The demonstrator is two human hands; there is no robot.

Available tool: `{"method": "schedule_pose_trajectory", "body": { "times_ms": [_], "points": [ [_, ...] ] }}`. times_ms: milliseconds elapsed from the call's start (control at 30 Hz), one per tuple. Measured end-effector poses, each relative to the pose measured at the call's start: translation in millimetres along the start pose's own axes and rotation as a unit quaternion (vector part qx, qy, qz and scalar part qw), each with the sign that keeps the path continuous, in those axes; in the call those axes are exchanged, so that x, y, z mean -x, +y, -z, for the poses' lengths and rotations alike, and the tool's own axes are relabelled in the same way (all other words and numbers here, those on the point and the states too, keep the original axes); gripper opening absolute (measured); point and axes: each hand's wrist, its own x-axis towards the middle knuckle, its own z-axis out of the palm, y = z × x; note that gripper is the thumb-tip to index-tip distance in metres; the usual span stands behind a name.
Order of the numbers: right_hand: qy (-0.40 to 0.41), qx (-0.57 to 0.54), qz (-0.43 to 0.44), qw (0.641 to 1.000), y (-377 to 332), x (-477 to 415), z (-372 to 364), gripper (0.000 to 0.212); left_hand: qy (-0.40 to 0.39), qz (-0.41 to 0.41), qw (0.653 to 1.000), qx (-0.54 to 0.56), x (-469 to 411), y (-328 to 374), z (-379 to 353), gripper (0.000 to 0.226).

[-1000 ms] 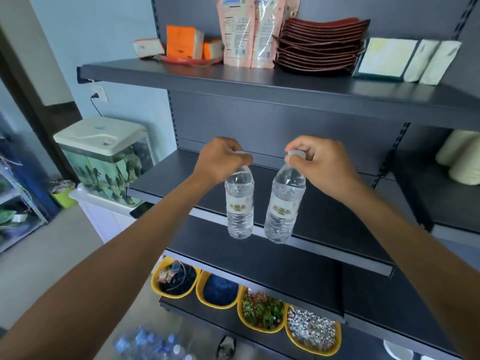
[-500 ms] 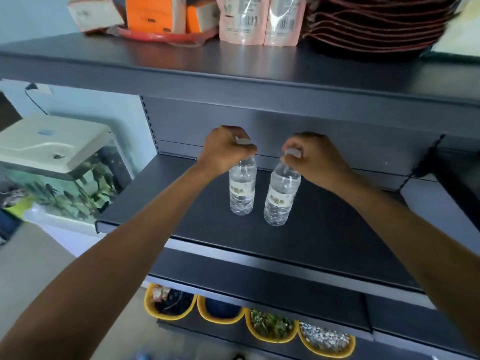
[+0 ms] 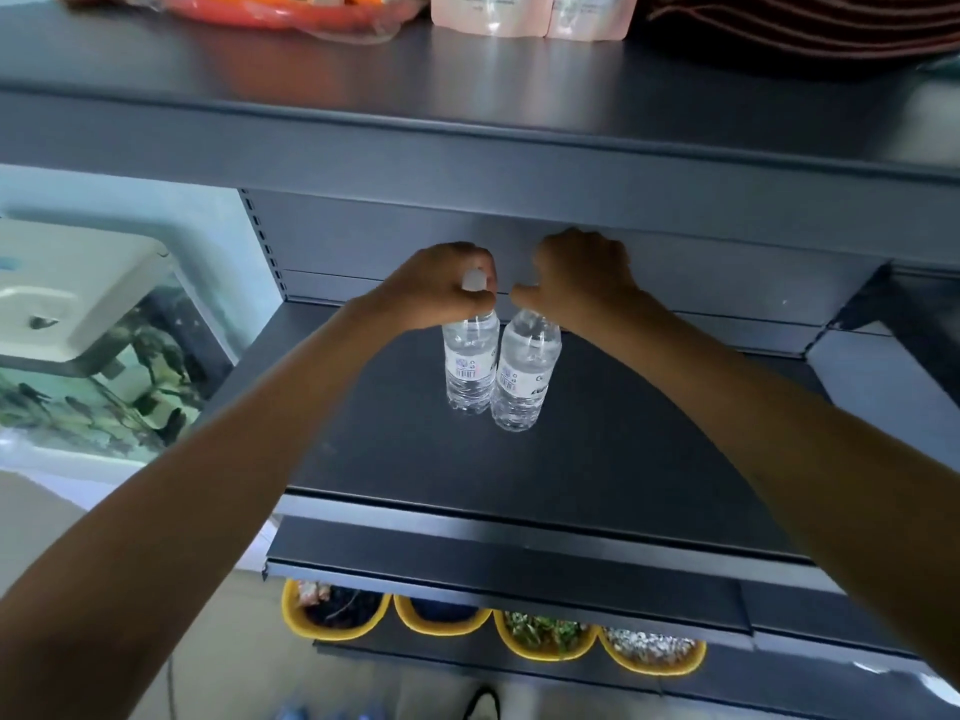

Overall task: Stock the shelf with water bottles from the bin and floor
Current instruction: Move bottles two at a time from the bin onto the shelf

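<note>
Two small clear water bottles stand side by side, touching, near the back of the dark middle shelf point(image 3: 597, 459). My left hand point(image 3: 441, 288) grips the white cap of the left bottle point(image 3: 469, 368). My right hand point(image 3: 576, 275) is closed over the top of the right bottle point(image 3: 524, 376), hiding its cap. Both bottles are upright with their bases on the shelf board. Blurred blue bottle caps point(image 3: 311, 711) show on the floor at the bottom edge.
The upper shelf point(image 3: 467, 142) hangs low just above my hands, loaded with pink pouches point(image 3: 530, 15) and a red tray. Yellow bowls point(image 3: 545, 636) of goods line a lower shelf. A fish tank point(image 3: 88, 356) stands at left.
Both hands carried the bottles from in front of the shelf edge deeper over the middle shelf and brought them together. The bottles now rest on the board, touching.
</note>
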Motion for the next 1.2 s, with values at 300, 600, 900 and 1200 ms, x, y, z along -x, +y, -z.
{"method": "schedule_pose_trajectory", "body": {
  "times_ms": [300, 600, 900, 1200],
  "points": [
    [0.01, 0.06, -0.021, 0.998, -1.6, -1.1, -5.7, 0.061, 0.055, -0.074, 0.996, 0.01, -3.7, -20.2, -9.4, 0.035],
    [-0.01, -0.155, 0.026, 0.988, 24.4, 14.6, -26.4, 0.041, 0.194, -0.02, 0.957, 0.216, 13.6, -41.2, -48.6, 0.059],
    [-0.091, -0.416, -0.076, 0.902, 35.9, 55.9, -126.1, 0.077, 0.164, 0.208, 0.929, 0.259, 63.3, -60.4, -158.8, 0.075],
    [-0.02, -0.465, -0.111, 0.878, -11.7, 42.0, -194.0, 0.079, 0.223, 0.233, 0.932, 0.166, 58.6, -73.9, -153.2, 0.057]
  ]
}}
